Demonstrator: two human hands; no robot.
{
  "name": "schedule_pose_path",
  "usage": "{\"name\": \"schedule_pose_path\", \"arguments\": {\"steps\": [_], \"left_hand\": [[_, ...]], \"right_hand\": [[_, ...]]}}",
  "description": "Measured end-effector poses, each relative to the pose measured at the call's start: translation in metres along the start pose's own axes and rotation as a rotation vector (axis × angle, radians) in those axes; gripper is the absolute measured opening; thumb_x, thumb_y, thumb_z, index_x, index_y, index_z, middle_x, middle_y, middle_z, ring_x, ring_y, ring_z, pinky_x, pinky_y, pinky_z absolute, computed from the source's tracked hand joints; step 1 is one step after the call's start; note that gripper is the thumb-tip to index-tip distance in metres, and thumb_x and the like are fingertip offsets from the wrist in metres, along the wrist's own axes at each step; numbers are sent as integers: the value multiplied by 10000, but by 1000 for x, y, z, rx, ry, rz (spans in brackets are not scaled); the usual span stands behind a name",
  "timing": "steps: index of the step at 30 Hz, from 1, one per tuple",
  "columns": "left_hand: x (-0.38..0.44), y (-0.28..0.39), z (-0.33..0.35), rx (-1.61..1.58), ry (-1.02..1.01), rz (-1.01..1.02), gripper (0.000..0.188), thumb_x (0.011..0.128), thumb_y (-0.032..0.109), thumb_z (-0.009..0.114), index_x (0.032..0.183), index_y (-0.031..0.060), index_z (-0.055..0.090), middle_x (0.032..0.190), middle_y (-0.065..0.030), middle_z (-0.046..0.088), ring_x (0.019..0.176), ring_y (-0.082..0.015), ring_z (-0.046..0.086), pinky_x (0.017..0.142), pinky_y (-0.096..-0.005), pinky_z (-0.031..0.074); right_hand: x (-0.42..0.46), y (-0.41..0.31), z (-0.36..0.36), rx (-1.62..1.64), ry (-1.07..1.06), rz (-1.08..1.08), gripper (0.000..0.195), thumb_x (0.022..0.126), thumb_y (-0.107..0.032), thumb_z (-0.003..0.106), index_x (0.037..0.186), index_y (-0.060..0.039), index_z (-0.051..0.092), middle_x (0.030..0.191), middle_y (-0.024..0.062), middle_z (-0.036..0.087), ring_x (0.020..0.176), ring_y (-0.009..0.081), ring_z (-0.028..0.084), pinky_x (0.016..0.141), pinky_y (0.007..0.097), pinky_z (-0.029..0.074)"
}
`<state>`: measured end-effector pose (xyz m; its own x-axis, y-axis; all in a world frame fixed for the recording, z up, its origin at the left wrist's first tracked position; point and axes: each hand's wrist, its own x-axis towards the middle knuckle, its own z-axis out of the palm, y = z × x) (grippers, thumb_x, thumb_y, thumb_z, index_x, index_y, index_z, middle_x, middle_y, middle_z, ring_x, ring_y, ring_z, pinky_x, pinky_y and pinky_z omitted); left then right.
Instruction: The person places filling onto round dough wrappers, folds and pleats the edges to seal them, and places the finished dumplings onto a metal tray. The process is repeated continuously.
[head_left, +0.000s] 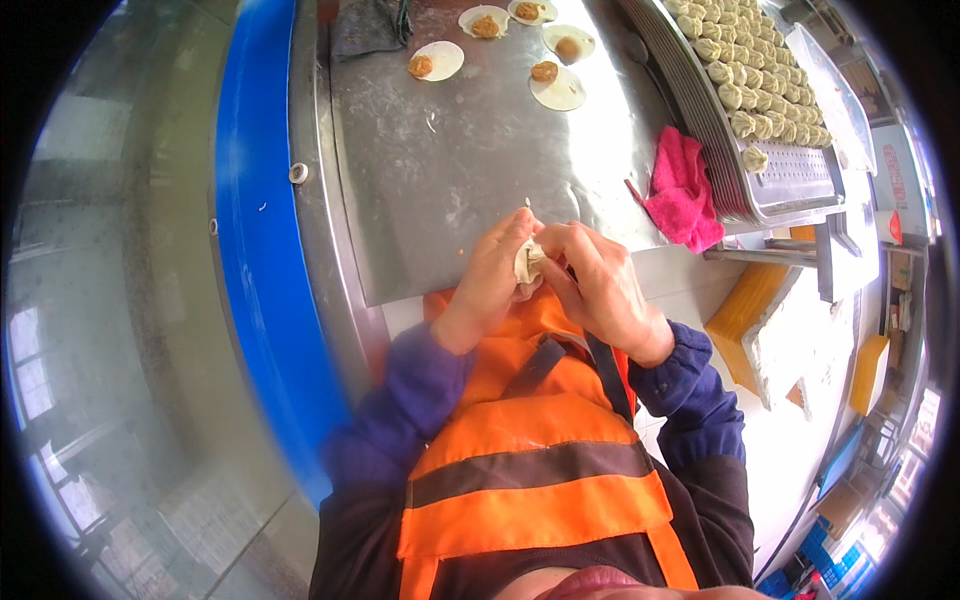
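A partly gathered dough wrapper (528, 262) sits between my two hands, just over the near edge of the steel worktable (450, 172). My left hand (491, 274) cups it from the side, fingers curled around. My right hand (600, 285) pinches its rim with thumb and forefinger. Whatever the wrapper holds inside is hidden. Farther up the table lie several round wrappers, each with a lump of brownish filling; the nearest wrapper (559, 91) has its filling (544, 71) near one edge.
To the right, a stack of metal trays (795, 196) carries rows of pleated dumplings (757, 90). A pink cloth (682, 195) lies at the table's right edge. A dark grey cloth (367, 30) is at the far left. A blue panel (255, 225) runs along the left side.
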<state>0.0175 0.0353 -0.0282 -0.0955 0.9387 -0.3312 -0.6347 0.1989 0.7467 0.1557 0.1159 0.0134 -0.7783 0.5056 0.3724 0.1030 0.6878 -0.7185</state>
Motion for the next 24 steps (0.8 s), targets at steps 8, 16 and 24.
{"name": "schedule_pose_path", "arguments": {"steps": [8,16,24], "left_hand": [[-1,4,6,-60,32,71,479,1045,507,337,939,78,521,635,10,489,478,-43,417,404,-189,301],[1,0,0,112,220,-32,519,1043,539,270,896,105,514,684,-5,510,527,-71,457,462,-213,357],[-6,-1,-3,293,133,149,487,1058,490,268,942,93,525,794,8,532,615,-59,477,513,-210,384]], "right_hand": [[-2,0,4,202,64,174,91,832,29,655,907,-9,621,748,123,582,642,300,613,590,363,492],[-7,8,15,246,-1,257,79,852,25,642,917,-12,616,795,135,596,671,330,629,602,361,500],[2,-1,12,162,46,117,149,836,52,646,969,-10,619,830,127,600,669,281,623,586,337,499]]}}
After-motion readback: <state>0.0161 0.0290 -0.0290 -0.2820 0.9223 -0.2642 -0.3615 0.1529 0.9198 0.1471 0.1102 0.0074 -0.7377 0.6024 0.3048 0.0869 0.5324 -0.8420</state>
